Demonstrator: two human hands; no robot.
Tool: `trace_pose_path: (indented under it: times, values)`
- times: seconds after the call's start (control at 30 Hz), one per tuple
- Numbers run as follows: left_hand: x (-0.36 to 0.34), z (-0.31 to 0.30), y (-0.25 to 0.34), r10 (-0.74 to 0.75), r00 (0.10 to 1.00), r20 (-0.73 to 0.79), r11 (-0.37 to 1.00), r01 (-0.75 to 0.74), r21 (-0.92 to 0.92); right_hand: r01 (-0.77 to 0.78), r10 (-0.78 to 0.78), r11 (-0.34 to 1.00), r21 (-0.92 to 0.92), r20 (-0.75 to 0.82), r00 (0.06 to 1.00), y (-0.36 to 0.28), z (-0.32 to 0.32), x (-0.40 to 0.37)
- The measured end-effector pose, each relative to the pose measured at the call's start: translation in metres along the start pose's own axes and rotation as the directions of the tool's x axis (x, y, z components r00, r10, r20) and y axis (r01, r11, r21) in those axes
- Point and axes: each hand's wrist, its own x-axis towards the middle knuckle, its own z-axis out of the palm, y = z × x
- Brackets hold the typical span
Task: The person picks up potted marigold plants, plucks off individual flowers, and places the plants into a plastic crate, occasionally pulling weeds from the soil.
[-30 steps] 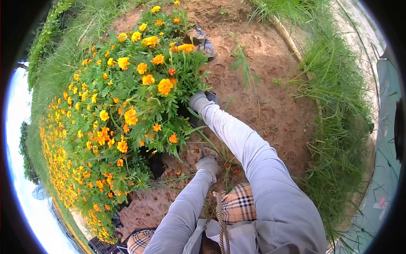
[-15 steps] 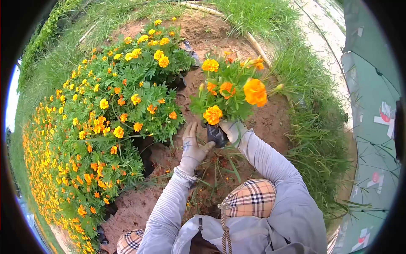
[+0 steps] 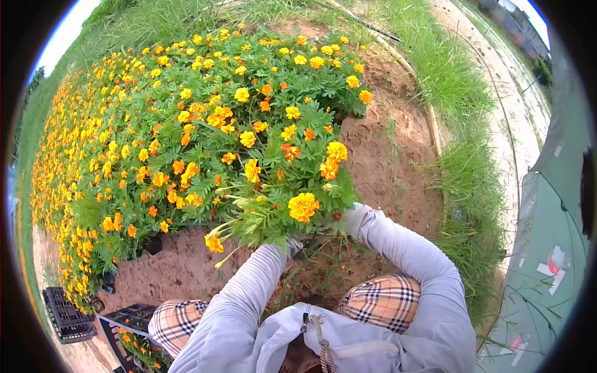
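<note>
A marigold plant [image 3: 303,207] with orange blooms is between my hands, leaning over to the left, close against the flowering row. Its leaves hide its black bag pot. My right hand [image 3: 356,216] reaches in at the plant's right side near its base; a bit of the pale glove shows and the fingertips are covered. On the lower left, my left hand [image 3: 295,244] is under the foliage, with only a sliver of glove visible, so its fingers cannot be made out.
A dense bed of marigolds [image 3: 186,143] spreads to the left. Bare reddish soil [image 3: 392,155] lies to the right, edged by a pole [image 3: 434,127] and grass [image 3: 469,199]. Black crates [image 3: 68,314] stand at lower left, one holding flowers. Green sheeting [image 3: 550,248] runs along the right.
The marigold plant has gone from upright over the soil to leaning left by the row. Both hands have sunk behind leaves. The view has turned, bringing the crates into sight.
</note>
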Motion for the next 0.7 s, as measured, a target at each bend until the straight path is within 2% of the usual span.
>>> trace_pose_path:
  times: [0.1,0.17,0.23,0.27,0.37,0.4,0.47,0.5,0.53,0.57,0.6,0.63,0.67,0.7]
  values:
    - [0.009,-0.007,0.010,-0.094,0.993,-0.068,0.989,0.086,-0.119,0.011,-0.003,0.992,-0.126,0.063,0.998,-0.015,-0.047,0.004]
    - [0.028,-0.015,0.003,-0.136,0.984,-0.116,0.973,0.111,-0.202,-0.271,0.267,0.962,0.026,0.107,0.958,-0.035,-0.092,0.004]
    - [0.036,-0.028,0.009,-0.159,0.981,-0.114,0.957,0.125,-0.261,-0.229,0.263,0.953,0.200,-0.163,0.951,-0.049,-0.099,-0.001]
    - [0.035,-0.032,0.015,-0.164,0.982,-0.094,0.950,0.132,-0.284,-0.192,0.276,0.940,0.281,-0.299,0.914,-0.052,-0.099,-0.004]
    - [0.027,-0.050,0.054,-0.187,0.982,0.011,0.932,0.180,-0.315,-0.119,0.153,0.987,0.111,-0.375,0.914,-0.066,-0.090,0.002]
    - [0.023,-0.041,0.041,-0.165,0.986,-0.025,0.854,0.130,-0.504,-0.065,0.035,0.997,-0.052,-0.451,0.892,-0.064,-0.077,0.006]
    - [0.023,-0.018,0.000,-0.149,0.980,-0.134,0.783,0.034,-0.621,-0.027,-0.048,0.984,-0.177,-0.407,0.912,-0.040,-0.057,0.006]
    - [0.026,0.001,-0.036,-0.137,0.969,-0.206,0.824,-0.003,-0.567,-0.004,-0.089,0.971,-0.239,-0.378,0.921,-0.033,-0.054,0.004]
    - [0.026,0.001,-0.040,-0.193,0.962,-0.191,0.878,0.082,-0.472,-0.059,0.073,0.997,0.046,-0.448,0.891,-0.036,-0.062,0.001]
    - [0.029,-0.007,-0.025,-0.248,0.952,-0.176,0.913,0.170,-0.371,-0.092,0.247,0.939,0.330,-0.465,0.850,-0.045,-0.077,-0.003]
    - [0.024,-0.016,-0.011,-0.389,0.916,-0.095,0.908,0.365,-0.205,-0.105,0.418,0.801,0.589,-0.426,0.802,-0.052,-0.088,-0.007]
    - [0.023,-0.033,0.023,-0.530,0.847,-0.038,0.848,0.530,-0.020,-0.053,0.413,0.762,0.646,-0.422,0.807,-0.054,-0.094,-0.010]
    - [0.027,-0.049,0.050,-0.720,0.688,0.087,0.693,0.719,0.050,0.000,0.407,0.718,0.696,-0.420,0.811,-0.055,-0.101,-0.011]
    - [0.027,-0.046,0.047,-0.690,0.721,0.061,0.723,0.690,0.034,0.056,0.400,0.670,0.741,-0.424,0.812,-0.055,-0.105,-0.013]
